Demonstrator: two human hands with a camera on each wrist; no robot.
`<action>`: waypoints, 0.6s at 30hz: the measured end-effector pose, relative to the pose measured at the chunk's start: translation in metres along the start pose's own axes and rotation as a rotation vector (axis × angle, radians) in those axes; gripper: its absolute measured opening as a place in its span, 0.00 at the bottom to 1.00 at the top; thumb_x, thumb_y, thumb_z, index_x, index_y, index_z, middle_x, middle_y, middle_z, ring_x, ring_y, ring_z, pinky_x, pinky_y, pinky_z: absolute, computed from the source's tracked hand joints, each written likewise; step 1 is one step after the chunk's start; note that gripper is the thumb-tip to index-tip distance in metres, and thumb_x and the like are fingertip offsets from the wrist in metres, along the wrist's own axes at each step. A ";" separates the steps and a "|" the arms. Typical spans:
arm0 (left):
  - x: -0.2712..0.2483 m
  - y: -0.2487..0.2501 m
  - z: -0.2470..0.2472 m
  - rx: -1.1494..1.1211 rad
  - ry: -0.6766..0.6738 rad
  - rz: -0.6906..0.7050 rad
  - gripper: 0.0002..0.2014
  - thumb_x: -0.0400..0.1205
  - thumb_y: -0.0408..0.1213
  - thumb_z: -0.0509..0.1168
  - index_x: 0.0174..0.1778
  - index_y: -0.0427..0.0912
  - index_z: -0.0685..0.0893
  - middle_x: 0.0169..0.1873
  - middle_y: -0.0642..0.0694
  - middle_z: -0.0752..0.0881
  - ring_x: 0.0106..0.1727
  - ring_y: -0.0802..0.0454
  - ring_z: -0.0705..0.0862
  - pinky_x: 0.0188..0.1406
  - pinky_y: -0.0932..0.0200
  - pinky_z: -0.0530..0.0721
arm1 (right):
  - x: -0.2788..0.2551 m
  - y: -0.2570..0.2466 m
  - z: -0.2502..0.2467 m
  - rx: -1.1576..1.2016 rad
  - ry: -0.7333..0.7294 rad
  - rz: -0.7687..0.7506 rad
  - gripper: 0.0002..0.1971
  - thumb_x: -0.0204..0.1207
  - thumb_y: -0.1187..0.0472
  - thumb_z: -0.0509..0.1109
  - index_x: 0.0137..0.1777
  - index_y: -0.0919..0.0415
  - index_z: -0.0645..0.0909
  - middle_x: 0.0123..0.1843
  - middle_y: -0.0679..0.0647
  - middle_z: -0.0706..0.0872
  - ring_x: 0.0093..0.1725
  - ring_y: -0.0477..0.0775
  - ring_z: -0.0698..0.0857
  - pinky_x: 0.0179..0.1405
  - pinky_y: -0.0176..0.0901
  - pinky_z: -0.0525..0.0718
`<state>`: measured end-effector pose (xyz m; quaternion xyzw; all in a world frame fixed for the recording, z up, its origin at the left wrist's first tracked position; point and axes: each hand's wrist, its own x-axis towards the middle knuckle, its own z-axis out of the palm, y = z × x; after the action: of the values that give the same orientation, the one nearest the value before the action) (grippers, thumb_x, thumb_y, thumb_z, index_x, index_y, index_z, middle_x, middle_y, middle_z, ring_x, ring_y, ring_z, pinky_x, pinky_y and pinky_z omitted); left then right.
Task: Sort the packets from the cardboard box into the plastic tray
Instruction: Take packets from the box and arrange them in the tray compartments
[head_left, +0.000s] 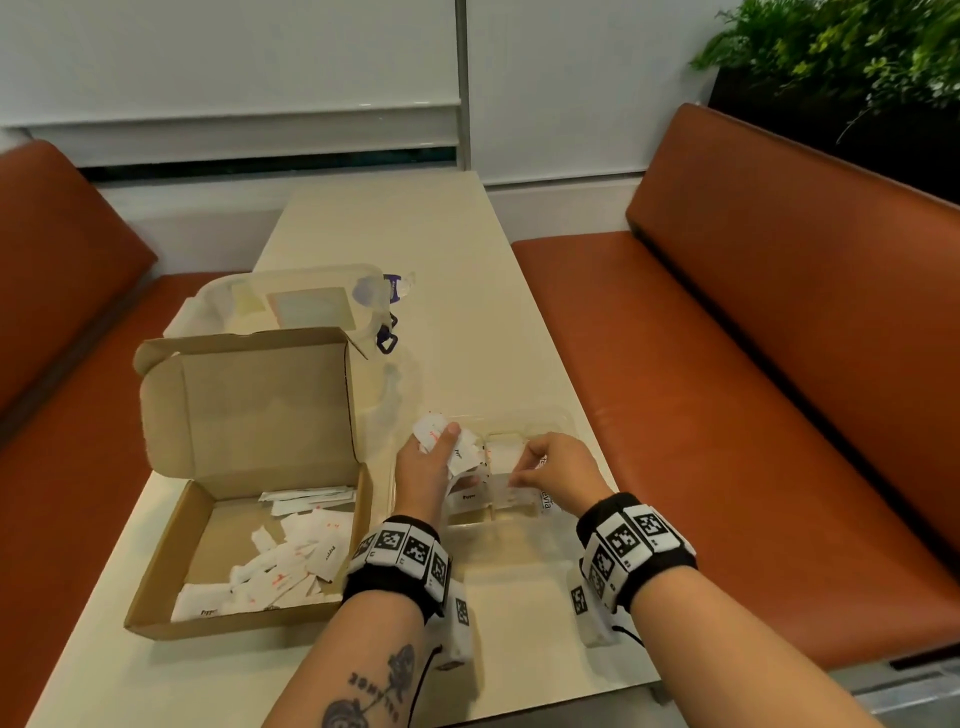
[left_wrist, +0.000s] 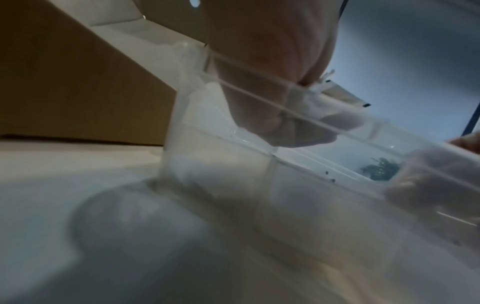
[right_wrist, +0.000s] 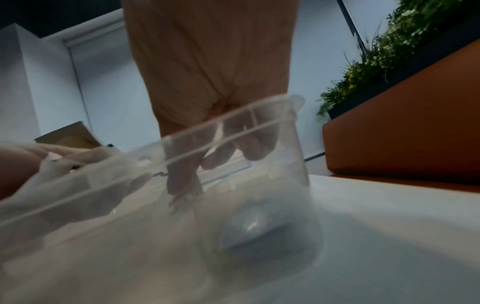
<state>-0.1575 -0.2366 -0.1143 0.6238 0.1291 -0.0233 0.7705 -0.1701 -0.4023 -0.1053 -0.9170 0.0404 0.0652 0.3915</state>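
An open cardboard box (head_left: 171, 540) on the table's left holds several white packets (head_left: 291, 561). To its right stands a clear plastic tray (head_left: 550, 421) with dividers, its compartments holding white packets (head_left: 467, 499). My left hand (head_left: 431, 467) hovers over the tray's left part and grips a bunch of white packets (head_left: 441, 434). My right hand (head_left: 550, 470) reaches into a middle compartment, fingers curled down and pinching a white packet (head_left: 514, 480). Through the tray wall (right_wrist: 285, 131), the right wrist view shows those fingertips (right_wrist: 182, 181) low in the tray.
A clear lidded plastic container (head_left: 291, 301) with purple clips stands behind the box. The box lid (head_left: 249, 400) stands upright. Orange benches (head_left: 779, 364) flank the table; a plant (head_left: 857, 47) is at the far right. The table's near edge lies below my wrists.
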 end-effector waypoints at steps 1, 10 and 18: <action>0.001 0.000 0.000 0.001 0.003 0.000 0.02 0.81 0.37 0.68 0.47 0.44 0.83 0.41 0.41 0.86 0.38 0.47 0.87 0.25 0.57 0.85 | 0.001 0.000 0.002 -0.057 0.001 -0.001 0.11 0.64 0.61 0.81 0.27 0.53 0.82 0.35 0.43 0.82 0.38 0.42 0.79 0.32 0.33 0.71; 0.003 0.000 -0.001 0.035 0.010 -0.003 0.03 0.81 0.38 0.68 0.45 0.43 0.83 0.43 0.36 0.86 0.47 0.35 0.86 0.53 0.29 0.84 | 0.002 0.002 0.015 -0.342 -0.001 -0.085 0.11 0.67 0.58 0.79 0.33 0.55 0.78 0.43 0.48 0.75 0.46 0.48 0.73 0.40 0.37 0.68; 0.000 0.002 -0.001 0.031 0.007 -0.017 0.03 0.81 0.37 0.68 0.42 0.44 0.84 0.41 0.39 0.86 0.46 0.41 0.85 0.57 0.26 0.81 | 0.004 -0.004 0.017 -0.456 -0.112 -0.157 0.17 0.68 0.68 0.70 0.27 0.51 0.68 0.34 0.47 0.74 0.38 0.51 0.75 0.26 0.33 0.62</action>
<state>-0.1573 -0.2354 -0.1124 0.6346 0.1367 -0.0297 0.7601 -0.1673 -0.3869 -0.1149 -0.9769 -0.0683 0.0929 0.1801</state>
